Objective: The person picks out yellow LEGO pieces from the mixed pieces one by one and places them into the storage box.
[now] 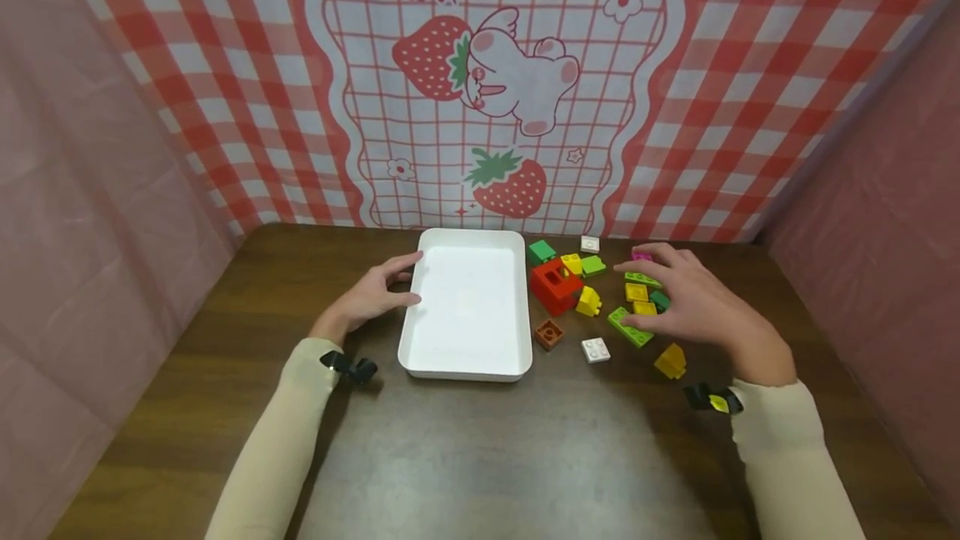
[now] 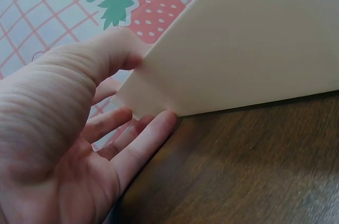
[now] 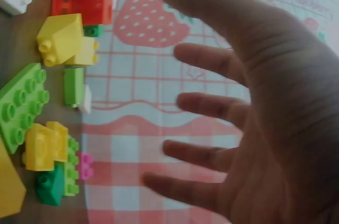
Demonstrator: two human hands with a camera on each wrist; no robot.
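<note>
At the left wall of a white tray (image 1: 465,374), my left hand (image 1: 367,298) rests its fingertips and thumb against the outside. The left wrist view shows the thumb at the rim of the tray (image 2: 228,44) and the fingers low on the wall. My right hand (image 1: 693,294) hovers over loose toy bricks, fingers spread, with nothing held. Beneath and around it lie a lime green brick (image 1: 628,327), yellow bricks (image 1: 636,292), a dark green brick (image 3: 50,186) and a pink brick (image 3: 85,166), partly covered by the hand in the head view.
Between tray and right hand lie a red brick (image 1: 551,294), a green brick (image 1: 542,252), a brown brick (image 1: 549,335) and a white brick (image 1: 596,350). A yellow brick (image 1: 671,362) lies nearer the right wrist. Behind the brown table (image 1: 480,457) hangs a strawberry-patterned cloth (image 1: 495,107).
</note>
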